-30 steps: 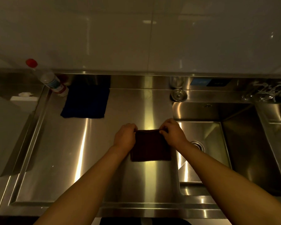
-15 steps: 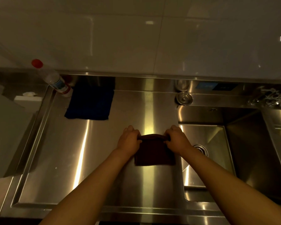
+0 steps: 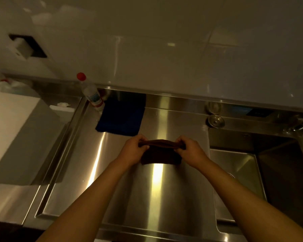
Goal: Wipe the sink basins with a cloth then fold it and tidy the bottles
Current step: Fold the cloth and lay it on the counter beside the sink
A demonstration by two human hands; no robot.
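Both hands clamped on the dark cloth over the steel worktop.

The left hand (image 3: 133, 151) and right hand (image 3: 191, 151), forearms extended, pinched the far edge of the dark brown cloth (image 3: 161, 157) at its two corners, fingers closed on the fabric. The cloth lay mid-worktop, just left of the sink basin (image 3: 238, 165). Compared with a second earlier, the far edge had been lifted and drawn toward the near edge. The bottle (image 3: 92, 95) stood at the worktop's far-left corner beside a blue cloth (image 3: 121, 119).
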